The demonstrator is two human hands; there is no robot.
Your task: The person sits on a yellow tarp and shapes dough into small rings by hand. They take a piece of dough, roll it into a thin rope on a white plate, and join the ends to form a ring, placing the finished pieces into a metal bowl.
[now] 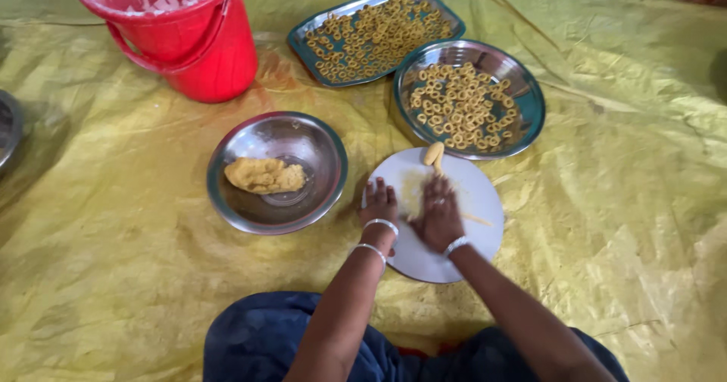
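1. My left hand (379,202) rests at the left edge of the round white rolling board (469,253), palm down. Its fingers lie close together and flat, clamped on nothing. Two silver bangles sit on that wrist.
2. My right hand (438,214) lies palm down on the middle of the same board. Its fingers are together and stretched forward, pressing on a thin rope of yellow dough (434,155). I cannot tell how much of the rope runs beneath the palm.
3. The thicker end of the rope pokes out past my fingertips at the far edge of the board, just short of the round steel plate (530,98).
4. That plate holds many small yellow dough rings (458,106), spread in one layer.
5. Beyond it, touching or nearly touching its rim, lies a rectangular steel tray (303,41) with more rings of the same kind.
6. Left of the board stands a round steel bowl (227,200) holding one lump of yellow dough (263,175).
7. A red plastic bucket (212,56) with a handle stands farther off, well apart from both hands.
8. Everything sits on a crinkled yellow plastic sheet (113,238). My knees, in dark blue cloth, show at the near edge.
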